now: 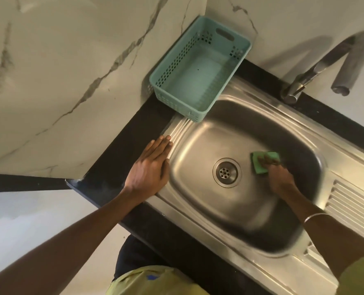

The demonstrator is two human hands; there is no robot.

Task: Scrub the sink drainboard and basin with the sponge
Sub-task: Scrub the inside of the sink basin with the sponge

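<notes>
I see right hand (280, 177) pressing green sponge (264, 161) on basin (230, 209) floor, just right of drain (226, 172); left hand (150, 169) flat, fingers straight, on the basin's left rim.

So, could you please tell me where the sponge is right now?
In the head view, the green sponge lies on the basin floor, just right of the drain, pressed under the right hand.
</notes>
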